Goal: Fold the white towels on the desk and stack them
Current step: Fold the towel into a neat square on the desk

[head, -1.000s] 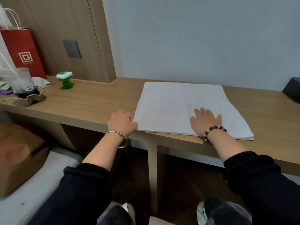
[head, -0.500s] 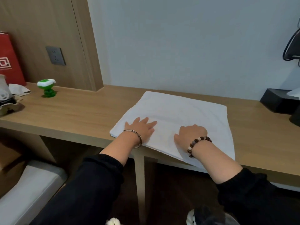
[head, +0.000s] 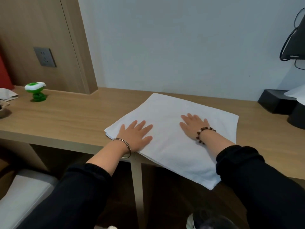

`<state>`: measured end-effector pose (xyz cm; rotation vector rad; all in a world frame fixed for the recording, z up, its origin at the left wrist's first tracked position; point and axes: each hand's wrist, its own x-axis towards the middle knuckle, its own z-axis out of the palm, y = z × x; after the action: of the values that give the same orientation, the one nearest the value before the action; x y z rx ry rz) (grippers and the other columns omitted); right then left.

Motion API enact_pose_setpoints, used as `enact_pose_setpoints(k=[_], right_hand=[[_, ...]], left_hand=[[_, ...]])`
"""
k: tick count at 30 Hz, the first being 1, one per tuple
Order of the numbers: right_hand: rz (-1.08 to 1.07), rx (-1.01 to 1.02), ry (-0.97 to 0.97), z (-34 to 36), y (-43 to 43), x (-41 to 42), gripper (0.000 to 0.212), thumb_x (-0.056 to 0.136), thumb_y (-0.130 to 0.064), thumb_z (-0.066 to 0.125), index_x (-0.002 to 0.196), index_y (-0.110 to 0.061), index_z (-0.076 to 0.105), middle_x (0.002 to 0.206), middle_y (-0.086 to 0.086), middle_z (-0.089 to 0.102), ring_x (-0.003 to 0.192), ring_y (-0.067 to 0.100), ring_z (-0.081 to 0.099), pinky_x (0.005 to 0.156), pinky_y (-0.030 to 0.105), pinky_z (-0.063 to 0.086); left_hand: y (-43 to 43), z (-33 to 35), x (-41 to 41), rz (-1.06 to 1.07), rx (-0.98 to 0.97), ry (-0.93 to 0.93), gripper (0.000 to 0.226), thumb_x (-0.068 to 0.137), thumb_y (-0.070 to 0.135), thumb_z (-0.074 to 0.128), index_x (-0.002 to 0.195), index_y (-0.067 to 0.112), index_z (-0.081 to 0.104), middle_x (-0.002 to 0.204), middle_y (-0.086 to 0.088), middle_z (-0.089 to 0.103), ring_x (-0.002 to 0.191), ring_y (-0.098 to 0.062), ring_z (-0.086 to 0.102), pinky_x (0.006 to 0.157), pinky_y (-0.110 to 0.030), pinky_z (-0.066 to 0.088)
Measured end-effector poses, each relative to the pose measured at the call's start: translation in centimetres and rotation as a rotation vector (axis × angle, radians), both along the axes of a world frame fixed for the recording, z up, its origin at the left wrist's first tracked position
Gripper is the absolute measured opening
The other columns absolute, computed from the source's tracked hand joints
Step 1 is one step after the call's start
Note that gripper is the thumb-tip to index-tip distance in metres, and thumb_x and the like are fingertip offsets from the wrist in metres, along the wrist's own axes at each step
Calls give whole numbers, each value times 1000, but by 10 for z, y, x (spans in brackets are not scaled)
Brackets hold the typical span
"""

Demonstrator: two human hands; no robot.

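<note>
Left hand (head: 135, 137) and right hand (head: 193, 127) flatten the white towel (head: 166, 111) with straight fingers (head: 143, 125); its overhanging 5 o'clock corner may slip off.

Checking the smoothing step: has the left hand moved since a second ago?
Yes. Against the desk leg, the left hand shifted right and away from the front edge, from beside the towel to flat on it.

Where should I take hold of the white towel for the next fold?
Probably the near right corner of the white towel: it hangs past the front edge of the desk, so fingers can slip under it from the front. The rest lies flat, pressed by the left hand and right hand.
</note>
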<state>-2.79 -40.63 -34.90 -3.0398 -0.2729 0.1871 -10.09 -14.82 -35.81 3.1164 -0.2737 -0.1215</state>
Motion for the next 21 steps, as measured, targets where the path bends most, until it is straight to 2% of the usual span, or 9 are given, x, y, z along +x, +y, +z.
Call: enact_pose_setpoints(k=[4,8,11,15,21], right_hand=[[-58,-41,44,3,-32,10,58,98,-53,12,152,-33,2,160,-3,-8,147,20,-5,115,51,0],[171,37,78,9,-39,0,58,97,-55,25,150,-38,8,160,-6,-6,146,18,-6,115,49,-2],[262,3,23,0,-34,-15,56,97,-57,20,149,-42,5,159,-8,-5,146,17,-6,115,48,-3],[74,-22,-8,-4,-7,-24,58,96,-58,14,150,-40,1,159,-7,-8,146,21,-6,114,53,-1],[-299,41,26,-5,51,-29,62,95,-54,10,151,-31,-3,159,1,-13,145,29,-11,111,61,-7]], left_hand=[[4,5,7,-36,25,40,53,96,58,17,145,50,-1,158,14,-9,146,-17,-8,113,-56,2],[12,15,23,-48,103,92,53,96,58,13,145,50,-6,158,12,-12,146,-20,-10,114,-56,2],[19,24,39,-3,212,61,55,95,60,9,144,49,-11,158,8,-13,146,-22,-11,113,-58,0],[9,36,55,130,369,-114,60,96,59,11,146,39,-16,159,5,-9,146,-24,-9,111,-60,0],[-37,32,45,210,49,-107,51,101,35,14,150,30,1,159,5,5,146,-23,0,113,-55,9]])
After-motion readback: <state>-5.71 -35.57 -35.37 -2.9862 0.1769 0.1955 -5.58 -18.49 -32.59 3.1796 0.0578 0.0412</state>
